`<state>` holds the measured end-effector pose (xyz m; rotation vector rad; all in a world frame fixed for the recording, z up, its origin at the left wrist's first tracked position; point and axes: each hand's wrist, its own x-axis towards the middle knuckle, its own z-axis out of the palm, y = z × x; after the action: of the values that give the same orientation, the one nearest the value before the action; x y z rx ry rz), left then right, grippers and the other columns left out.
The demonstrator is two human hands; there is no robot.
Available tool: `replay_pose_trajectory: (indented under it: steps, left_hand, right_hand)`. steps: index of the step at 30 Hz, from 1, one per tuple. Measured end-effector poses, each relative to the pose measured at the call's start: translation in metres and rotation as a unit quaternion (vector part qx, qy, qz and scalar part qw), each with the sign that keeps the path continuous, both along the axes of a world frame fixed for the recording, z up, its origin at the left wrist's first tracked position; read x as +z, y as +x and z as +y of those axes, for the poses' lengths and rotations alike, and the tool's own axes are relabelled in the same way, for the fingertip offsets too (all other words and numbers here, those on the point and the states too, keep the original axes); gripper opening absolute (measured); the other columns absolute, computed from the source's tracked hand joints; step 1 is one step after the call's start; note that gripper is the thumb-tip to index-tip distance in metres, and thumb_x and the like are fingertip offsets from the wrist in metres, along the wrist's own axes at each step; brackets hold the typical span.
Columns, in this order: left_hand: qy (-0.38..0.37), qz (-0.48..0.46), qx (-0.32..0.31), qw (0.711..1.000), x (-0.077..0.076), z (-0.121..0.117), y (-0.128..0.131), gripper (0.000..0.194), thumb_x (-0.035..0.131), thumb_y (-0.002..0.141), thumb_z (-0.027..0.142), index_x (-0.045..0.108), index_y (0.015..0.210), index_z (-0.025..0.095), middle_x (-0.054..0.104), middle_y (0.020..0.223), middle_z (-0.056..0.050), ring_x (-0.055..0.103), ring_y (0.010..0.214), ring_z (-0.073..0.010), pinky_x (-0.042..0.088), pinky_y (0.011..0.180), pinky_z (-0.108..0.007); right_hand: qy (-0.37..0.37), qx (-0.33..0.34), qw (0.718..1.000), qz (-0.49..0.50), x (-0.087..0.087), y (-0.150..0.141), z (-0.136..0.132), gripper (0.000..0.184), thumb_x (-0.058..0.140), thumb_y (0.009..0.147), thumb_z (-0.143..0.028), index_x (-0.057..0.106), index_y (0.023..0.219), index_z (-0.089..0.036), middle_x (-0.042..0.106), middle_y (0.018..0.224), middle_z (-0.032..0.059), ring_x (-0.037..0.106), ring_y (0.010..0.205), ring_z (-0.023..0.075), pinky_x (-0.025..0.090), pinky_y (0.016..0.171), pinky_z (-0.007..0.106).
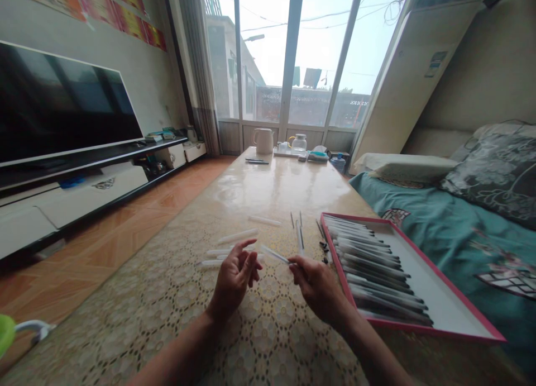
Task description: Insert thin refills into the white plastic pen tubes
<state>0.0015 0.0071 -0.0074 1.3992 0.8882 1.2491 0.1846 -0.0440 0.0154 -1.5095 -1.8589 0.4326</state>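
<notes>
**Right hand (312, 280) holds a slim translucent tube (274, 254) over a patterned surface (276, 190)**

The long, glossy surface stretches from the near edge toward the windows. On its right side lies a shallow white box (452, 291) with a red rim, holding a row of pens (377, 268) with dark ends; the right part of its floor is bare. At the far end stand a pale jug (263, 141) and a clear glass pot (298, 144).

Both hands are above the near middle. The right hand's fingers are clamped on one end of the tube, which points left toward the left hand (237, 271). The left hand's fingers are apart and curved, gripping nothing visible.

Several whitish tubes (238, 235) lie beyond and beside the left hand. Thin dark rods (292, 220) lie beyond the right hand, and small black pieces (324, 246) sit just left of the box.
</notes>
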Motion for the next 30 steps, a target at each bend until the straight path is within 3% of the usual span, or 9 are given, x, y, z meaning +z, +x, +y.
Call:
replay_pose_trajectory:
  steps: [3, 9, 13, 17, 23, 30]
  left_hand:
    - [0.009, 0.016, 0.044, 0.999, 0.001, 0.002, -0.004, 0.038, 0.052, 0.080, 0.040, 0.049, 0.110, 0.016, 0.055, 0.059, 0.003, 0.048, 0.042, -0.0080, 0.036, 0.037, -0.018]
    - [-0.001, -0.004, 0.085, 0.996, 0.003, 0.007, -0.009, 0.036, 0.056, 0.077, 0.041, 0.053, 0.102, 0.016, 0.056, 0.057, 0.003, 0.050, 0.042, -0.0085, 0.036, 0.036, -0.017]
    - [-0.005, -0.011, 0.092, 0.996, 0.002, 0.009, -0.009, 0.035, 0.057, 0.075, 0.042, 0.054, 0.099, 0.016, 0.057, 0.056, 0.003, 0.049, 0.041, -0.0081, 0.035, 0.035, -0.017]
    - [-0.007, 0.000, 0.095, 0.995, -0.001, 0.008, -0.008, 0.033, 0.055, 0.077, 0.041, 0.054, 0.098, 0.016, 0.056, 0.056, 0.003, 0.049, 0.041, -0.0077, 0.035, 0.034, -0.016]
    - [-0.006, -0.002, 0.098, 0.995, -0.002, 0.008, -0.009, 0.032, 0.055, 0.077, 0.041, 0.054, 0.097, 0.016, 0.056, 0.056, 0.004, 0.048, 0.040, -0.0074, 0.035, 0.034, -0.016]
    - [0.001, 0.009, 0.108, 0.994, -0.001, 0.009, -0.009, 0.029, 0.052, 0.079, 0.040, 0.053, 0.097, 0.017, 0.055, 0.056, 0.004, 0.048, 0.040, -0.0073, 0.035, 0.035, -0.016]
  right_hand:
    - [0.002, -0.038, 0.997, -0.066, 0.016, 0.022, -0.004, 0.022, 0.038, 0.086, -0.021, 0.056, 0.099, -0.021, 0.063, 0.069, 0.0012, 0.058, 0.061, 0.0141, 0.037, 0.055, 0.022]
    - [0.042, -0.144, 0.967, -0.204, 0.040, 0.089, -0.019, 0.015, 0.047, 0.081, -0.025, 0.059, 0.089, -0.025, 0.067, 0.081, 0.0032, 0.061, 0.075, 0.0193, 0.039, 0.061, 0.027]
    - [0.062, -0.207, 0.943, -0.253, 0.027, 0.130, -0.035, 0.013, 0.052, 0.075, -0.028, 0.063, 0.082, -0.026, 0.066, 0.088, 0.0034, 0.061, 0.083, 0.0218, 0.041, 0.068, 0.032]
    - [0.033, -0.212, 0.946, -0.245, 0.003, 0.155, -0.049, 0.018, 0.048, 0.077, -0.030, 0.064, 0.084, -0.028, 0.066, 0.089, 0.0010, 0.061, 0.086, 0.0210, 0.043, 0.075, 0.034]
    - [0.034, -0.221, 0.947, -0.231, -0.019, 0.166, -0.054, 0.020, 0.048, 0.076, -0.033, 0.065, 0.084, -0.027, 0.066, 0.090, 0.0018, 0.060, 0.089, 0.0222, 0.045, 0.075, 0.034]
    - [0.052, -0.227, 0.949, -0.213, -0.023, 0.169, -0.057, 0.021, 0.048, 0.075, -0.031, 0.065, 0.085, -0.025, 0.066, 0.090, 0.0033, 0.060, 0.089, 0.0251, 0.045, 0.077, 0.039]
